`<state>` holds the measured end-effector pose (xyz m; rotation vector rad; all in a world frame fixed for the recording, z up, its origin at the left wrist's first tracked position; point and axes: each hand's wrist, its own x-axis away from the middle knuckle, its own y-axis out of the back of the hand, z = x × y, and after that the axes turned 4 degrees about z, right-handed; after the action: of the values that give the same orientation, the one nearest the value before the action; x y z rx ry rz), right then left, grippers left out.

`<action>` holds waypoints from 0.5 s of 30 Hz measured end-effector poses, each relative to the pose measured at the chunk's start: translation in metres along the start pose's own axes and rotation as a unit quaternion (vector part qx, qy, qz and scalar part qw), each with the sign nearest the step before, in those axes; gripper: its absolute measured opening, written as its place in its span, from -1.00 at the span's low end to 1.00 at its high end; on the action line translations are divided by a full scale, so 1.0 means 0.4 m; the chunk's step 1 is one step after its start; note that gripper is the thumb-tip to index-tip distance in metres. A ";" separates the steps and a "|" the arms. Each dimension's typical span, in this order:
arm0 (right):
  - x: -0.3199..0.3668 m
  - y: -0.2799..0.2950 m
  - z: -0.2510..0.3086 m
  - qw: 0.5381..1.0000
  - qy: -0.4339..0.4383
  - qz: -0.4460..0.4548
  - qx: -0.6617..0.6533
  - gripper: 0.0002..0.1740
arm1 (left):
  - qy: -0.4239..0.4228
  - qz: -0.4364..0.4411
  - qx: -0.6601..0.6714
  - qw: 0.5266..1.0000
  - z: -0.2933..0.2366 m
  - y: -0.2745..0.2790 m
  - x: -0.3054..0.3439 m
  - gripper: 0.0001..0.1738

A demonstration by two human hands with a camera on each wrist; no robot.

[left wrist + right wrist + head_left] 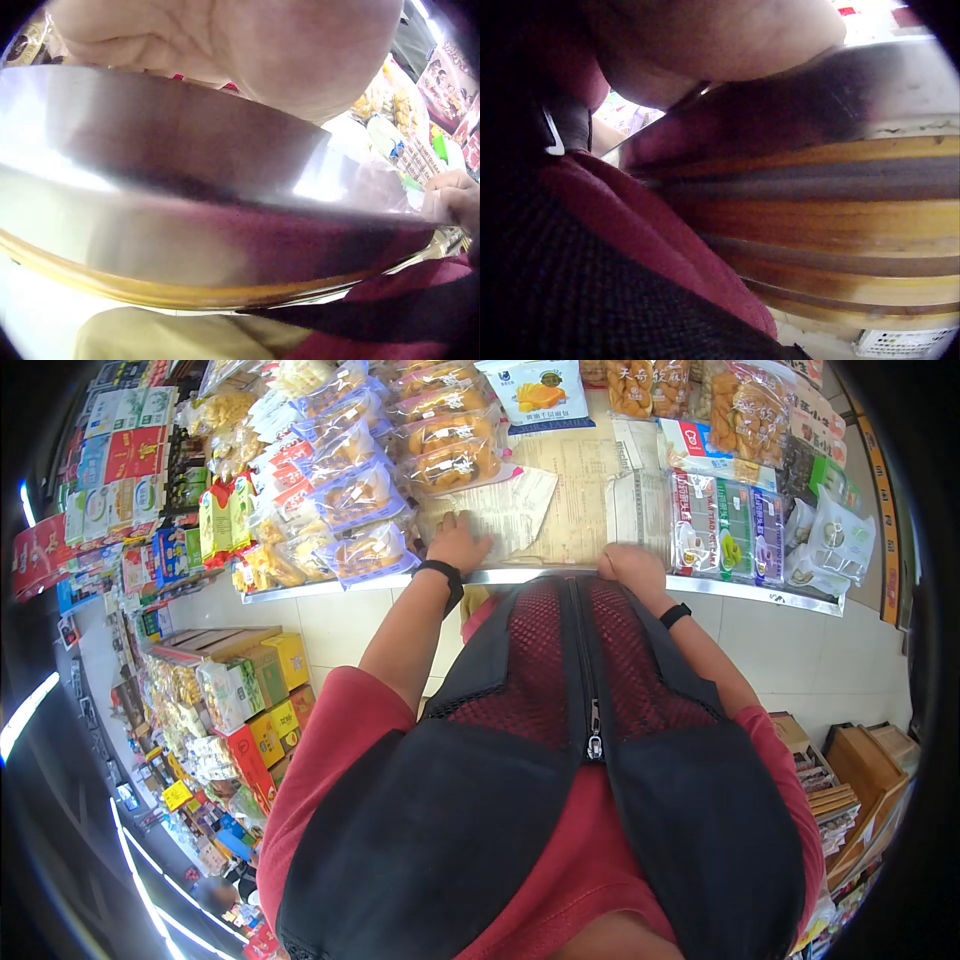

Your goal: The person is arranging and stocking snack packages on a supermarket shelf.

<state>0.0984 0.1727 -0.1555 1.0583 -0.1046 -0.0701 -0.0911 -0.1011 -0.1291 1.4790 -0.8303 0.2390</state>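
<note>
My left hand [458, 547] rests on sheets of printed paper [515, 510] near the display stand's front edge, its fingers straight and a little spread. In the left wrist view its palm [225, 45] sits over the shiny metal rim [187, 142]. Further right, my right hand [635, 572] is curled at the same metal rim [540, 574], beside the paper. No item shows in either hand. In the right wrist view the underside of that hand [727, 37] lies against the metal, its fingers hidden.
Wrapped breads [450, 465] and purple-trayed packs [365, 500] fill the left of the stand. A white and blue bag [535, 390] lies at the back. Red, green and purple packs [728, 528] sit right. Stacked cartons [270, 690] stand on the floor; wooden slats [840, 225] lie below the rim.
</note>
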 end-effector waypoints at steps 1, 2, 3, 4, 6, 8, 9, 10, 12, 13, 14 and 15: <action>0.000 0.001 0.001 1.000 0.001 -0.003 0.001 -0.68 | 0.001 0.000 -0.015 1.000 -0.003 0.000 0.002 -0.02; 0.000 0.003 0.002 1.000 0.001 -0.002 0.002 -0.68 | 0.001 0.000 -0.015 1.000 -0.006 -0.003 0.004 -0.02; 0.000 0.005 0.003 1.000 0.000 0.001 0.000 -0.69 | 0.003 -0.008 -0.011 1.000 -0.007 -0.008 0.004 -0.02; -0.001 0.006 0.004 1.000 0.000 0.003 -0.002 -0.69 | 0.005 -0.016 -0.008 1.000 -0.006 -0.011 0.004 -0.02; 0.000 0.004 0.003 1.000 -0.005 0.002 -0.010 -0.70 | -0.009 -0.028 -0.012 1.000 0.000 -0.016 0.006 -0.02; 0.000 0.003 0.003 1.000 -0.009 0.000 -0.017 -0.71 | -0.022 -0.039 -0.017 0.999 0.005 -0.018 0.004 -0.02; -0.001 0.004 0.005 1.000 -0.016 0.006 -0.019 -0.71 | -0.015 -0.023 -0.008 1.000 0.004 -0.017 0.004 -0.01; -0.001 0.006 0.006 0.999 -0.023 0.012 -0.022 -0.72 | -0.007 -0.007 0.001 1.000 0.003 -0.016 0.004 -0.01; -0.001 0.006 0.005 0.999 -0.023 0.017 -0.027 -0.72 | -0.005 0.001 0.009 1.000 -0.005 -0.018 0.010 -0.02; -0.002 0.007 0.005 0.999 -0.023 0.022 -0.033 -0.73 | -0.002 0.009 0.018 1.000 -0.007 -0.017 0.014 -0.03; -0.002 0.007 0.006 0.999 -0.022 0.021 -0.033 -0.73 | -0.002 0.009 0.018 1.000 -0.008 -0.014 0.016 -0.03; -0.002 0.011 0.010 0.999 -0.029 0.029 -0.030 -0.73 | -0.006 0.009 0.004 1.000 -0.009 -0.012 0.017 -0.04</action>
<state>0.0972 0.1717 -0.1496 0.9927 -0.1854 -0.0511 -0.0819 -0.1008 -0.1281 1.4818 -0.8529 0.2482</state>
